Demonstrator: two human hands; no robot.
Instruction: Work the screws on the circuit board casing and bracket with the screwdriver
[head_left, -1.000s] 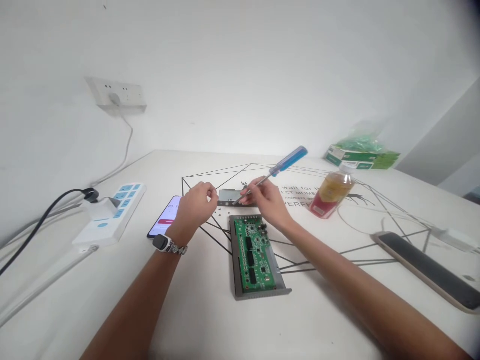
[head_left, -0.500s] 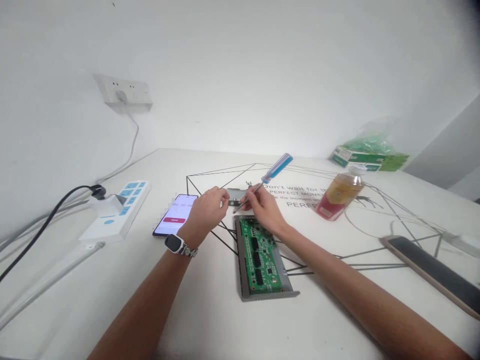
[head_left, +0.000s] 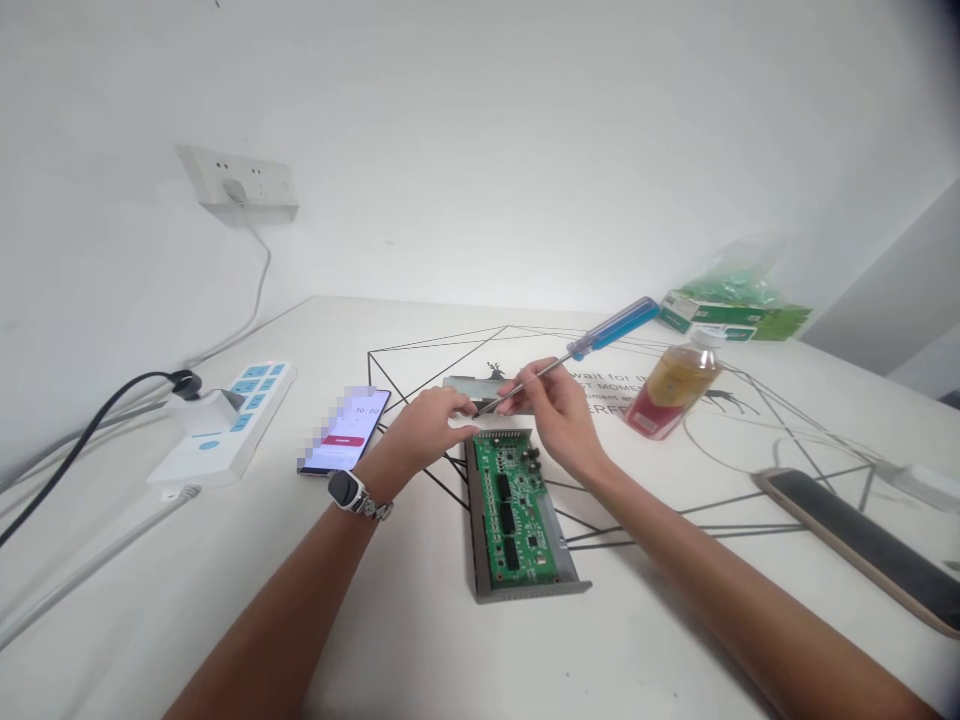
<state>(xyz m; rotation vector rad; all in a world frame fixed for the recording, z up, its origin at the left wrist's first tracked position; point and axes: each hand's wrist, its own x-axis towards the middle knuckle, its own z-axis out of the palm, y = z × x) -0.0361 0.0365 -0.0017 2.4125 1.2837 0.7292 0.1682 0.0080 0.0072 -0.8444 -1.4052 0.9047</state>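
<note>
My right hand (head_left: pixel 559 415) is closed round the metal shaft of a screwdriver (head_left: pixel 615 328), whose clear and blue handle points up to the right. The tip slants down to the left, close to the fingertips of my left hand (head_left: pixel 427 425). That hand wears a watch; its thumb and forefinger are apart, and I cannot make out anything small between them. Behind both hands lies a flat grey metal plate (head_left: pixel 461 385), partly covered by the fingers. Nearer me, a green circuit board (head_left: pixel 521 525) sits in a grey metal tray (head_left: pixel 480 585) on the table.
Left of my hands lies a phone (head_left: pixel 341 440) showing a timer. A white power strip (head_left: pixel 217 440) with cables is further left. On the right stand a drink bottle (head_left: pixel 671 385) and a long dark object (head_left: pixel 855 550). Green and white boxes (head_left: pixel 720 315) are at the back.
The screwdriver has tipped over to the right and lies at a lower slant. My left thumb and forefinger have parted. The metal plate looks flatter on the table.
</note>
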